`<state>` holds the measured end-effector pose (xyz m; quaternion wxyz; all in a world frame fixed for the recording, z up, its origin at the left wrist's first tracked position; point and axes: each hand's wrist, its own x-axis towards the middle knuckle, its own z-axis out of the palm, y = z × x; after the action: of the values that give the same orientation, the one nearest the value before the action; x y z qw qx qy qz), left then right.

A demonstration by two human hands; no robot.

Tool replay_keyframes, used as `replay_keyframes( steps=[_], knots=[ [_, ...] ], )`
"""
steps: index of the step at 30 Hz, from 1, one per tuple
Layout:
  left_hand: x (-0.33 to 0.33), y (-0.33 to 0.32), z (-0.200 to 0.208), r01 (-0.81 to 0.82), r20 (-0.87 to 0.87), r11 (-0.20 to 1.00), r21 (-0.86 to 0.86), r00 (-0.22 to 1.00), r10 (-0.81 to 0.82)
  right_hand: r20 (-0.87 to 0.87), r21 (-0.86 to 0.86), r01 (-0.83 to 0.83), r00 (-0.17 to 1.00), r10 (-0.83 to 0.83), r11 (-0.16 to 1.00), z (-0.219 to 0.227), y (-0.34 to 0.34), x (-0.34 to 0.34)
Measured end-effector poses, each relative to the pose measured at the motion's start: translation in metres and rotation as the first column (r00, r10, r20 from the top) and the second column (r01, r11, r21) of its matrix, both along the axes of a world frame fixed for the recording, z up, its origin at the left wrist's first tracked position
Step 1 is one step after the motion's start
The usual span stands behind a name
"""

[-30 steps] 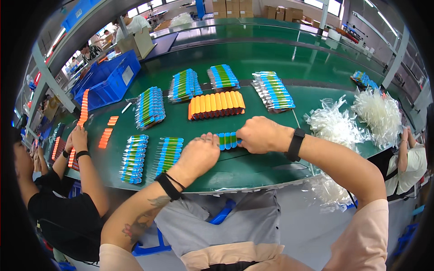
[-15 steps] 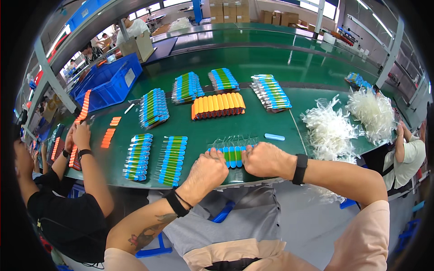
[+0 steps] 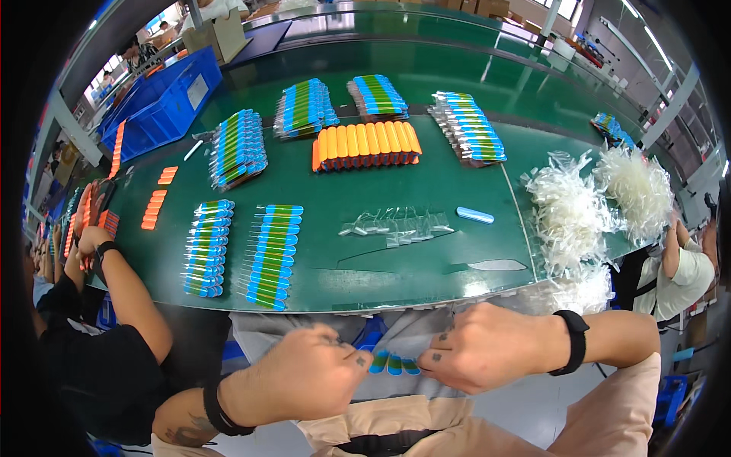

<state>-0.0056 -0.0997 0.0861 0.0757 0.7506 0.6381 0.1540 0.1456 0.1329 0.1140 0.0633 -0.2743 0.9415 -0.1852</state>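
Near my lap, in front of the table's edge, my left hand (image 3: pixel 314 373) and my right hand (image 3: pixel 499 346) grip a row of blue-and-green round-ended strips (image 3: pixel 394 363) from its two sides. Only a few strips show between the curled fingers; the rest are hidden by the hands. On the green table (image 3: pixel 365 282) ahead of them lies a row of clear plastic sleeves (image 3: pixel 396 226). A lone light-blue strip (image 3: pixel 475 215) lies to the right of the sleeves. To the left are two rows of wrapped blue-and-green strips (image 3: pixel 272 255).
Behind stands an orange strip stack (image 3: pixel 367 146) among several blue-and-green stacks (image 3: pixel 238 148). Loose clear wrappers (image 3: pixel 567 206) are heaped at right. A blue crate (image 3: pixel 164 103) sits at the back left. A co-worker's arm (image 3: pixel 129 282) handles orange strips at left; another person (image 3: pixel 681 263) is at right.
Both hands have drawn back from the table toward my lap with the strips. The clear sleeves stay behind on the table. My view has tilted downward.
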Motion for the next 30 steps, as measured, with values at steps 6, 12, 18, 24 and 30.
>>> replay_keyframes(
  steps=[6, 12, 18, 24, 30],
  knots=[
    [-0.021, -0.007, -0.001, -0.193, 0.533, 0.904, -0.380, 0.753, 0.385, 0.575, -0.167, 0.269, 0.808, -0.128, 0.949, -0.004, 0.021, -0.030],
    [-0.047, -0.013, -0.020, -0.287, 0.759, 0.807, -0.516, 0.284, 0.586, 0.809, -0.461, 0.693, 0.585, -0.059, 0.554, -0.018, 0.029, -0.046],
    [-0.056, -0.028, -0.024, -0.222, 0.867, 0.839, -0.496, -0.074, 0.493, 0.803, -0.436, 0.780, 0.562, -0.198, 0.449, -0.019, 0.035, -0.061],
    [-0.064, -0.017, -0.013, -0.269, 0.859, 0.821, -0.503, -0.056, 0.508, 0.791, -0.403, 0.798, 0.550, -0.268, 0.448, -0.029, 0.051, -0.070],
    [-0.078, 0.005, -0.007, -0.363, 0.877, 0.831, -0.422, 0.069, 0.475, 0.748, -0.384, 0.807, 0.557, -0.361, 0.449, -0.035, 0.068, -0.085]
  ],
)
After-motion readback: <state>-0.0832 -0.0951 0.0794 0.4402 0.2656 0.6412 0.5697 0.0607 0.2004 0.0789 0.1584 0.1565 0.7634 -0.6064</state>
